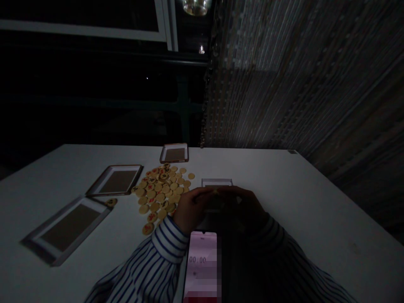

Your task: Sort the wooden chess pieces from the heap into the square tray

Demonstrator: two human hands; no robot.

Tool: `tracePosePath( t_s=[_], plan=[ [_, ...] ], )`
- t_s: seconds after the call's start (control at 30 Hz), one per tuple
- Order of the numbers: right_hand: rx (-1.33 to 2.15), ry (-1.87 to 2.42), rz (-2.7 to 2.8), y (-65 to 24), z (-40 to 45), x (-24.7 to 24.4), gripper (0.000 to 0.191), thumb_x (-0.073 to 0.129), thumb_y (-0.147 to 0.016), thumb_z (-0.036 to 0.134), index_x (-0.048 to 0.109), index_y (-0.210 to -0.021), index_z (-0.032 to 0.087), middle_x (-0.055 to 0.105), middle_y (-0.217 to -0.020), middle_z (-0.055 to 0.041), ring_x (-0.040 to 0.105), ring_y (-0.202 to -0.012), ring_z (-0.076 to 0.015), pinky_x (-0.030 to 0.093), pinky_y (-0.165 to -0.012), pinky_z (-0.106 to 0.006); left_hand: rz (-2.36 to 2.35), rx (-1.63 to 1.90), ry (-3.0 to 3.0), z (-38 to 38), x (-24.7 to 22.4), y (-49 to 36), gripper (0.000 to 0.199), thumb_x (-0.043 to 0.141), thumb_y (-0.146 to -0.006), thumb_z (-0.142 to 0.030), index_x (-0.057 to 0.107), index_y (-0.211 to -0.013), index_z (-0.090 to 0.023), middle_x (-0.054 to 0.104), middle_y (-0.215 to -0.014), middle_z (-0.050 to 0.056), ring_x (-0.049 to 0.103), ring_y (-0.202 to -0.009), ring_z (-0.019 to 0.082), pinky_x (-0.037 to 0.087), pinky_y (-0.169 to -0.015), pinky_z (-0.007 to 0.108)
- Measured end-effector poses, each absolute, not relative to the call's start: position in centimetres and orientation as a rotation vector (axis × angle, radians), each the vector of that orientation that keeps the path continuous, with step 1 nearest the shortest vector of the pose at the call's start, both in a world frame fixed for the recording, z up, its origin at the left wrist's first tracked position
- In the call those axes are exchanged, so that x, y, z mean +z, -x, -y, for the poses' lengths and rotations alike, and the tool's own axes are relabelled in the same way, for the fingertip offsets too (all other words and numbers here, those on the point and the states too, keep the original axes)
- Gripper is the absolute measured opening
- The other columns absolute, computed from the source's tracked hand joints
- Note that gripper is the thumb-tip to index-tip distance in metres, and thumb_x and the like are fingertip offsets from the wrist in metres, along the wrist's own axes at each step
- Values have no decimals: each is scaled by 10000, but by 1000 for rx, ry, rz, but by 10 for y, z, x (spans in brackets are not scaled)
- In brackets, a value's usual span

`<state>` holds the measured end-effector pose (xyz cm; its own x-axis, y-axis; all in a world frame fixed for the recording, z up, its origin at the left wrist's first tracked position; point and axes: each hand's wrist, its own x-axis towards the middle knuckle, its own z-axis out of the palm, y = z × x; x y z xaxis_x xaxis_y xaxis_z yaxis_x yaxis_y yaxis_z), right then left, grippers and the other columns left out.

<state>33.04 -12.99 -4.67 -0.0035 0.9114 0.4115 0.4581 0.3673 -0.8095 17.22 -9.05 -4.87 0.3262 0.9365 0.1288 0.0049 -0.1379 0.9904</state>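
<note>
My left hand [193, 207] and my right hand [248, 206] meet at the fingertips in front of me, arched over the near edge of a small open box [217, 182]. Deep shadow hides the space under the palms and most of the fingers, so whether anything is held is unclear. Just below the hands lies a lit phone [202, 265] showing 00:00. A loose pile of round wooden pieces [160, 197], some with red or black characters, spreads left of my left hand.
Three shallow open boxes stand on the white table [315, 219]: one at the back [174, 153], one left of the pile [116, 180], one nearer at far left [71, 229]. A beaded curtain [268, 75] hangs behind the table at the right.
</note>
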Motion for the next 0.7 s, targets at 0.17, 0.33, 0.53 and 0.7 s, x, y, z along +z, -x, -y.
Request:
tracePosePath(
  t_s=[0.17, 0.33, 0.53, 0.7],
  plan=[
    [575, 1224, 1687, -330, 131, -41, 173, 567, -733, 209, 640, -890, 207, 672, -868, -29, 621, -787, -150, 520, -702, -302, -936, 1035, -1472, 91, -46, -172, 126, 611, -662, -241, 664, -750, -169, 692, -723, 24, 630, -691, 147, 506, -639, 238],
    [568, 1205, 1718, -330, 132, -38, 195, 555, -743, 229, 637, -920, 220, 667, -903, -38, 622, -792, -157, 525, -682, -319, -939, 1018, -1521, 90, -48, -171, 142, 598, -673, -259, 670, -766, -178, 692, -745, 26, 629, -710, 155, 506, -648, 248],
    [601, 1225, 1694, -330, 131, -40, 160, 552, -745, 231, 641, -875, 205, 676, -855, -38, 626, -779, -158, 521, -695, -323, -950, 1006, -1468, 90, -49, -172, 135, 620, -649, -262, 669, -736, -171, 690, -720, 27, 626, -694, 153, 498, -644, 243],
    [621, 1257, 1673, -331, 130, -44, 156, 543, -756, 217, 630, -884, 192, 672, -859, -36, 619, -786, -142, 512, -709, -297, -955, 991, -1373, 91, -46, -173, 124, 622, -634, -244, 662, -717, -162, 688, -689, 24, 625, -654, 145, 497, -599, 233]
  ],
)
